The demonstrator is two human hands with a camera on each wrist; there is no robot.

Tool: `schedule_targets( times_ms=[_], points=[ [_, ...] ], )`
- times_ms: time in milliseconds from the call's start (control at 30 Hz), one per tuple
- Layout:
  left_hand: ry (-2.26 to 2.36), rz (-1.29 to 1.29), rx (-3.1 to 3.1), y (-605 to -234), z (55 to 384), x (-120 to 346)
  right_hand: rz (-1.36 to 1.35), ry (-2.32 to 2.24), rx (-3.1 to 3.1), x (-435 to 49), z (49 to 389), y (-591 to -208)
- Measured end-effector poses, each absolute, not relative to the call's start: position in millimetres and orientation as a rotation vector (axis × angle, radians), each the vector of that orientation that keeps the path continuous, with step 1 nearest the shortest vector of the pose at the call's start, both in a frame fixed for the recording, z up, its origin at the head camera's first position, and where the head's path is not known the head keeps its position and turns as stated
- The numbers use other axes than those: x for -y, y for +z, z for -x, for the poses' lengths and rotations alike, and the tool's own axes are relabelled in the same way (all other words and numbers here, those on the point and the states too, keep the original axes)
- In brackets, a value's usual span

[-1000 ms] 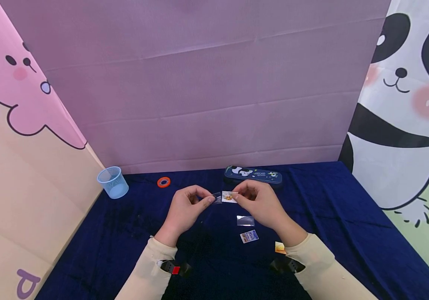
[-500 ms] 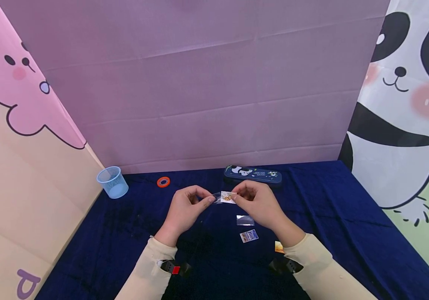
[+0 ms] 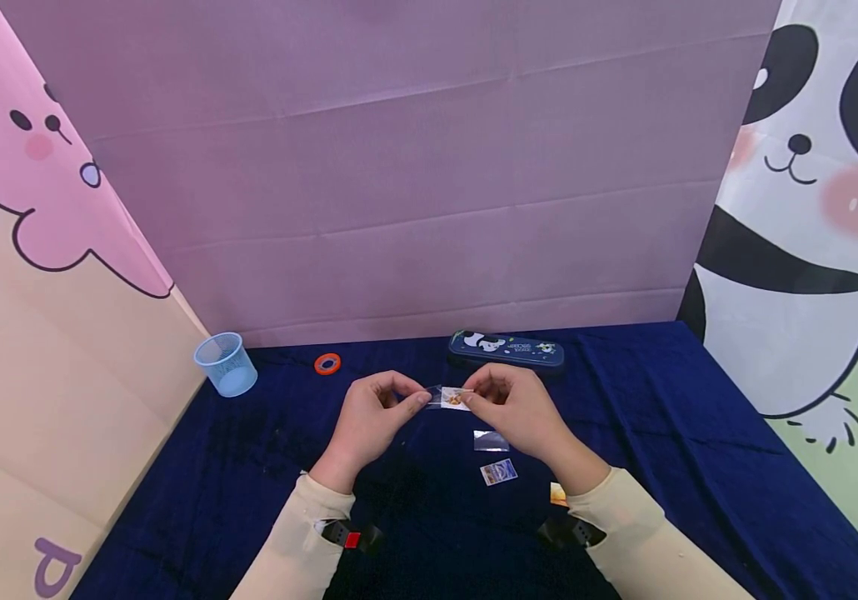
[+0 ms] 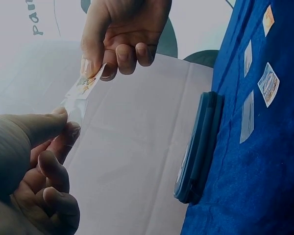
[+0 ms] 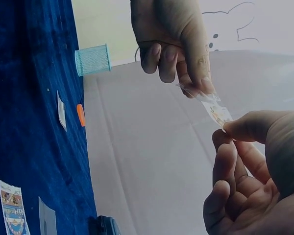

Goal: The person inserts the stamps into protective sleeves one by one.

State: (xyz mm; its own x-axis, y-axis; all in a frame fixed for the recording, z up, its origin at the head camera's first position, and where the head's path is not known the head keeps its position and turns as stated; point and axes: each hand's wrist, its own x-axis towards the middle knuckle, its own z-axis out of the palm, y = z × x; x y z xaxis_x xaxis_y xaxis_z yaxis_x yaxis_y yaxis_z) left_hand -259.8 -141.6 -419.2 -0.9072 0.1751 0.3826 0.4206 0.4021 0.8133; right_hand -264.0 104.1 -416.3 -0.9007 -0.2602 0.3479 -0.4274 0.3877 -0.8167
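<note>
My left hand (image 3: pixel 380 421) pinches a small clear plastic sleeve (image 4: pixel 76 110) between thumb and index finger. From the other side my right hand (image 3: pixel 522 412) pinches a small white stamp (image 3: pixel 454 398) with an orange-brown picture. Stamp and sleeve meet between the two hands, held up above the cloth, and the stamp's near end overlaps the sleeve in both wrist views. Fingertips hide part of each piece. Below the right hand lie another clear sleeve (image 3: pixel 491 441) and a blue patterned stamp (image 3: pixel 499 472). An orange-yellow stamp (image 3: pixel 559 495) shows partly beside the right wrist.
Dark blue cloth (image 3: pixel 264 500) covers the table. At the back stand a dark blue panda pencil case (image 3: pixel 507 350) and an orange-red tape roll (image 3: pixel 327 364). A light blue mesh bin (image 3: pixel 226 367) is at the left edge. A pale flat piece (image 5: pixel 62 111) lies near the tape.
My right hand has shifted slightly left and down with the stamp, which now sits closer to the left fingers. The left hand holds almost still.
</note>
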Motion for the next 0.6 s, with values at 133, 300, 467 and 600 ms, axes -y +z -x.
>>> schedule_targets(
  times_ms=[133, 300, 467, 600],
  points=[
    [-1.505, 0.531, 2.425, -418.5, 259.2, 140.7, -0.622, 1.522, 2.474, -104.3, 263.7, -415.9],
    [-1.507, 0.519, 2.433, -417.3, 258.1, 140.0, -0.616, 1.517, 2.486, -104.8, 264.9, -417.2],
    [-1.528, 0.498, 2.444, -418.6, 258.8, 139.4, -0.617, 1.524, 2.494, -104.6, 265.5, -417.6],
    [-1.524, 0.494, 2.446, -419.2, 258.6, 138.7, -0.614, 1.53, 2.502, -104.2, 265.3, -417.1]
  ],
)
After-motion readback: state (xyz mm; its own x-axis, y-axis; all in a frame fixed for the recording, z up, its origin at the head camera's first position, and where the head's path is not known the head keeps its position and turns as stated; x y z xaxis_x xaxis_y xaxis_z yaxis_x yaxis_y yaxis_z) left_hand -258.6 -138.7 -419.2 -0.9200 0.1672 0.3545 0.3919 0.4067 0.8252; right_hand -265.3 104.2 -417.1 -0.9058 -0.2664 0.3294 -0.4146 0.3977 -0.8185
